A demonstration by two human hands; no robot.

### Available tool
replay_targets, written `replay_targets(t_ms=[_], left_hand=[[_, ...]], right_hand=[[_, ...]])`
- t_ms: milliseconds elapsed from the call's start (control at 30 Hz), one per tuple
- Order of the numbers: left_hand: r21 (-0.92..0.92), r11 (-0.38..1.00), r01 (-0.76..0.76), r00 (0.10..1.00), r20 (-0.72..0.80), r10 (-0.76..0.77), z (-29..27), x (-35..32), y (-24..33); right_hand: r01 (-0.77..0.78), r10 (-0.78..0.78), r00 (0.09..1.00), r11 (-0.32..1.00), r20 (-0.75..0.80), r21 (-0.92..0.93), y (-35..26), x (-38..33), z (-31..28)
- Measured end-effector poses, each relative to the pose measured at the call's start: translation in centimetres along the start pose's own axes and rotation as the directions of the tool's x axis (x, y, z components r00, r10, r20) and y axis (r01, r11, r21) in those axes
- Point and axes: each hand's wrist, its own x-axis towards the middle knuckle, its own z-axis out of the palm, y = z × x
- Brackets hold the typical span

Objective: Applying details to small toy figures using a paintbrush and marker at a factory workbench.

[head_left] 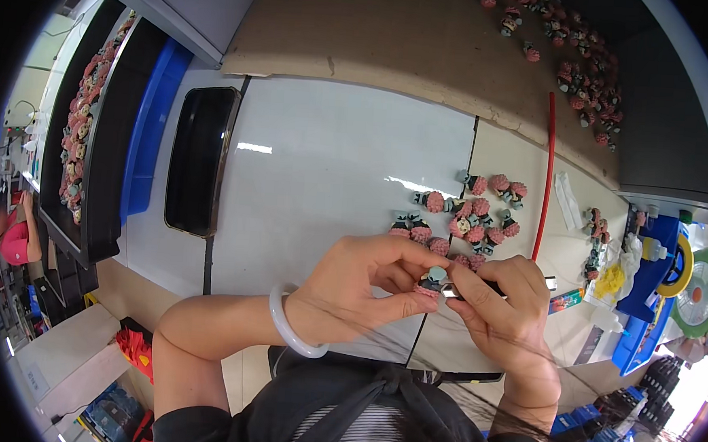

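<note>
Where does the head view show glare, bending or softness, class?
In the head view: glare streaks the white tabletop; a patch at lower right is blown out; the brown board's front edge bows; at the left rim, a person in pink looks tilted and soft; the left hand and right hand look clearer.

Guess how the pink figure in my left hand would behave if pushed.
The figure is probably light, being small enough for the left hand to pinch. It may roll or tip, since similar figures nearby have rounded, bumpy pink ends.
</note>
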Motion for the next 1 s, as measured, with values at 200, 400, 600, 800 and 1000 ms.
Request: replay_targets(t_ms=[200, 400, 600, 800, 1000], left_hand=[[-0.091, 0.995, 0.036, 0.999, 0.012, -0.035, -0.3, -0.2, -0.2], [-0.122, 0.992, 0.037, 0.999, -0.006, -0.038, -0.5, 0.5, -0.5], [-0.068, 0.996, -0.054, 0.999, -0.006, 0.053, -0.4, 0.3, -1.1], [0.257, 0.956, -0.14, 0.99, 0.009, 0.143, 0.3, 0.0, -1.0], [0.453, 0.851, -0.268, 0.958, 0.034, 0.283, 0.0, -0.2, -1.4]], right_hand=[[0.073, -0.072, 0.99, 0.997, -0.12, 0.001, 0.9, 0.0, 0.2], [-0.553, 0.564, 0.821, 0.824, -0.088, 0.124, 2.9, 0.8, -2.5], [-0.634, 0.653, 0.753, 0.754, 0.084, -0.172, 6.6, -0.6, -2.4], [-0.357, 0.462, 0.866, 0.839, -0.191, 0.412, 2.3, -2.4, -4.6], [0.054, 0.279, 0.874, 0.758, -0.397, 0.65, -1.0, -1.8, -1.1]])
